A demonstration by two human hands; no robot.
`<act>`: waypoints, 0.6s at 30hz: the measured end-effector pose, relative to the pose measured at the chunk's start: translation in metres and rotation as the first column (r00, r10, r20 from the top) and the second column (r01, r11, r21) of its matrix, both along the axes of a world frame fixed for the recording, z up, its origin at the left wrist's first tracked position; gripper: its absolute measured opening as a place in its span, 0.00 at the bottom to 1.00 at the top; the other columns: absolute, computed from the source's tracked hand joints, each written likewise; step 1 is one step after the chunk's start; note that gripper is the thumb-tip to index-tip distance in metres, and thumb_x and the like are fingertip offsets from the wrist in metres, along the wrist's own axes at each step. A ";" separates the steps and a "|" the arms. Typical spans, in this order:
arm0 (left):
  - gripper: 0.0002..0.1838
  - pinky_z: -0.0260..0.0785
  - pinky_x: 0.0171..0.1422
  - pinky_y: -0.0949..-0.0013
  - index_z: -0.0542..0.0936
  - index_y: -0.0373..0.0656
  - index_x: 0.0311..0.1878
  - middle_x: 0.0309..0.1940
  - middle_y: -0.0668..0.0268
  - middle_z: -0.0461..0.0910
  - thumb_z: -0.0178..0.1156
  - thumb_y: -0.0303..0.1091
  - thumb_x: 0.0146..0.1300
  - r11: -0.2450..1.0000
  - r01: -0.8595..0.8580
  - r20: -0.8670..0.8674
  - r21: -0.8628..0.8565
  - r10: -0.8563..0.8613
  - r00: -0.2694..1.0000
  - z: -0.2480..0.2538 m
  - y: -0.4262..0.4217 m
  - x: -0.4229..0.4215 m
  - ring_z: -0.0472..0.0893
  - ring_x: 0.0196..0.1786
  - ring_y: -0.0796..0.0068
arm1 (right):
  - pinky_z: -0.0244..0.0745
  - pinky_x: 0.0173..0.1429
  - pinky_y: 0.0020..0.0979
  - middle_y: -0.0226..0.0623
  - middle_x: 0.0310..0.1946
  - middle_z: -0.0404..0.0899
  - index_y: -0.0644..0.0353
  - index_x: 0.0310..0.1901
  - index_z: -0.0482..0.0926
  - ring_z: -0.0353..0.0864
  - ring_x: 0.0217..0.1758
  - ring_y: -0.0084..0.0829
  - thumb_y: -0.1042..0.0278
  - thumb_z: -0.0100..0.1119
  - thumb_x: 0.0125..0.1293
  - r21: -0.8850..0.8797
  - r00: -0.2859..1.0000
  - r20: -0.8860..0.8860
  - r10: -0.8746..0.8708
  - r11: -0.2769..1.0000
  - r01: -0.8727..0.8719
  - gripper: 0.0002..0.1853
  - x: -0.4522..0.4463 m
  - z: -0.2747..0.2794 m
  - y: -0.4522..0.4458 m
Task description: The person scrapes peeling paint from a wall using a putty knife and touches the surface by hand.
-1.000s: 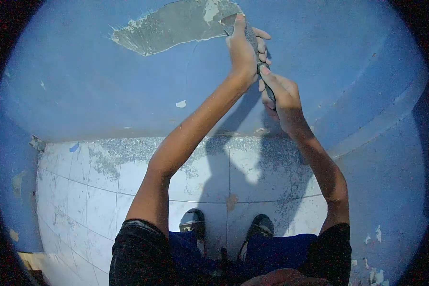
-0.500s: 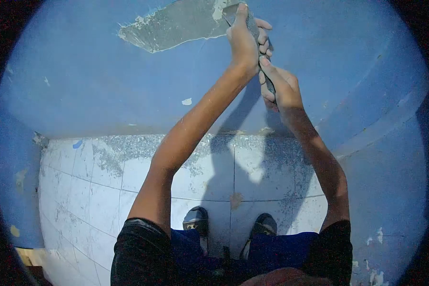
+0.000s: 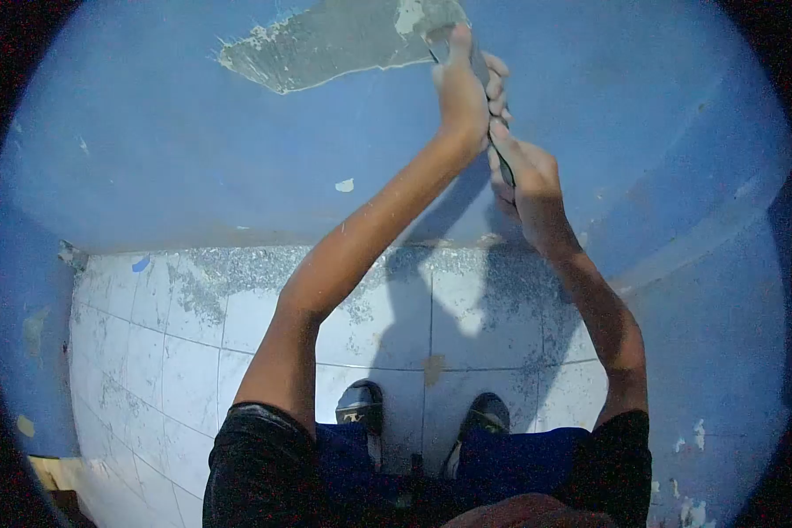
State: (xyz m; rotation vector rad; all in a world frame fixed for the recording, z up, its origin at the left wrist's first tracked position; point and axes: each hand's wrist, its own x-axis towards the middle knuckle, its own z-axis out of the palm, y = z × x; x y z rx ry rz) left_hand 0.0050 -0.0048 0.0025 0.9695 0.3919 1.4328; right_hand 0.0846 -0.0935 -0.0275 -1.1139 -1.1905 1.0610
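Since half a second ago, the scraper (image 3: 479,69) has been shifted slightly down and rightward along the blue wall (image 3: 194,150). Its upper part is gripped by the left hand (image 3: 462,92), its handle by the right hand (image 3: 534,183); the blade (image 3: 438,37) is held near the grey patch's (image 3: 326,48) right end.

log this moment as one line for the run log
left grip: on scraper near blade | right grip: on handle | blade: by right end of grey patch | floor: grey debris along wall
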 end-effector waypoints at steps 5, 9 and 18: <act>0.34 0.57 0.12 0.69 0.70 0.38 0.21 0.09 0.70 0.60 0.42 0.63 0.67 0.999 0.007 0.112 0.039 -0.011 0.994 0.018 0.010 -0.003 0.60 0.09 0.76 | 0.47 0.15 0.20 0.20 0.11 0.63 0.54 0.25 0.72 0.56 0.11 0.14 0.48 0.49 0.71 -0.052 0.999 -0.001 0.036 0.998 -0.036 0.21 -0.005 0.024 -0.007; 0.30 0.55 0.13 0.73 0.72 0.41 0.25 0.10 0.72 0.60 0.44 0.61 0.67 0.999 -0.035 -0.067 -0.027 0.034 0.997 -0.004 0.002 0.000 0.59 0.10 0.78 | 0.47 0.14 0.20 0.20 0.11 0.63 0.54 0.24 0.71 0.56 0.10 0.14 0.47 0.50 0.69 -0.006 0.999 -0.030 -0.025 1.000 0.025 0.22 -0.003 -0.005 0.001; 0.32 0.53 0.13 0.75 0.73 0.40 0.23 0.08 0.73 0.59 0.44 0.62 0.67 1.000 0.017 -0.137 0.003 -0.016 0.991 0.002 -0.002 -0.007 0.58 0.09 0.81 | 0.47 0.14 0.20 0.22 0.12 0.64 0.54 0.21 0.70 0.57 0.10 0.14 0.48 0.52 0.68 0.006 0.986 -0.138 -0.090 0.996 0.091 0.22 -0.018 -0.014 -0.001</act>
